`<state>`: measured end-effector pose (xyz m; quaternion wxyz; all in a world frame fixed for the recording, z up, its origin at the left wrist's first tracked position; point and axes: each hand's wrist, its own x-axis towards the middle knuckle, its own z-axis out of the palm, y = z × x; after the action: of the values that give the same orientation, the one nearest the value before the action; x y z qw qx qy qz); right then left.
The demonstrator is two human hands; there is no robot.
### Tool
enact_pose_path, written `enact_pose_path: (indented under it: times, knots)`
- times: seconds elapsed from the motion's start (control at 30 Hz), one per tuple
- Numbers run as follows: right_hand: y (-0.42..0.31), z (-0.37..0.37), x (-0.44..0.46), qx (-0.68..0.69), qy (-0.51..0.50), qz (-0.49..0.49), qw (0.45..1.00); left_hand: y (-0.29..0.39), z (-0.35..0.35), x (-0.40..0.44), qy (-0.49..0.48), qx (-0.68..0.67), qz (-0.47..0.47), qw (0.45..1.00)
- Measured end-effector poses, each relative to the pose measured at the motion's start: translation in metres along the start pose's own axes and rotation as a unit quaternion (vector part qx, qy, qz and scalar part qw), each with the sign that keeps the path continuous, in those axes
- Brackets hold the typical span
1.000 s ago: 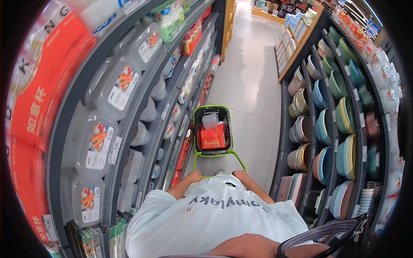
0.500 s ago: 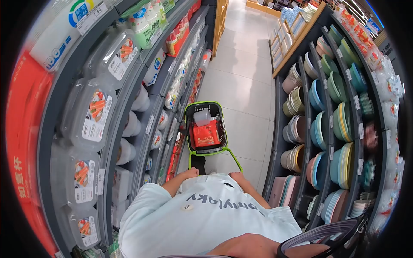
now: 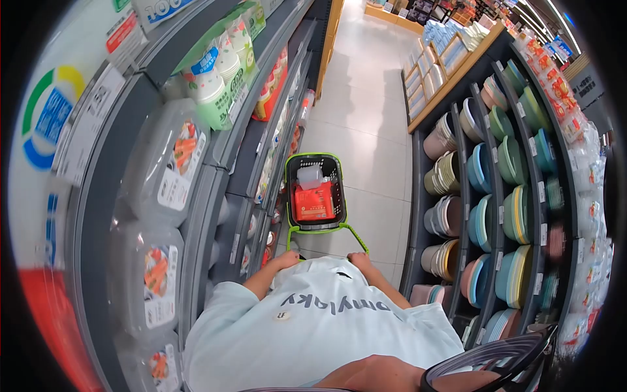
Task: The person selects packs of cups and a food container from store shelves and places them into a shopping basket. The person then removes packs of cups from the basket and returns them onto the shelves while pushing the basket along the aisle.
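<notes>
A black shopping basket [image 3: 345, 196] with a green rim stands in front of me on the floor. Its green handle [image 3: 356, 239] reaches back from the basket toward my body. My left hand [image 3: 285, 260] is closed round the left end of the handle, close to my shirt. At the right end, my right hand [image 3: 359, 260] grips it too; the shirt hides part of the bar and fingers. Inside the basket lie a red package [image 3: 315, 202] and a translucent white container [image 3: 309, 175].
Shelves on my left hold clear plastic food boxes [image 3: 157, 274] and packs of paper cups [image 3: 225, 68]. On the right, shelves carry stacked colored basins [image 3: 516, 215] and buckets [image 3: 443, 163]. The tiled aisle [image 3: 366, 98] runs ahead, past a wooden display rack [image 3: 450, 59].
The shelves on both sides have slid backward past me as I move ahead along the aisle. The basket stays in front, with both hands still at its handle.
</notes>
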<state>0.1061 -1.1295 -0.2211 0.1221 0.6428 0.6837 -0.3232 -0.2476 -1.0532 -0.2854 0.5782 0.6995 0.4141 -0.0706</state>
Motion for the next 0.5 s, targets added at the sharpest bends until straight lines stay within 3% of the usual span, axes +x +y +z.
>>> enact_pose_path:
  times: [0.1, 0.27, 0.37, 0.5]
  knots:
    - [-0.020, -0.025, 0.022, -0.043, -0.006, 0.033, 0.999, 0.005, -0.028, -0.001, 0.043, 0.015, -0.027, 0.999]
    - [-0.025, -0.046, 0.067, 0.044, -0.029, 0.125, 0.991, 0.005, -0.050, 0.007, 0.151, 0.059, -0.086, 0.983]
    - [-0.017, -0.063, 0.091, 0.046, -0.045, 0.121, 0.991, 0.016, -0.070, 0.022, 0.127, 0.026, -0.137, 0.982]
    - [0.005, -0.085, 0.127, 0.046, -0.067, 0.108, 0.991, 0.039, -0.103, 0.045, 0.131, 0.028, -0.129, 0.982]
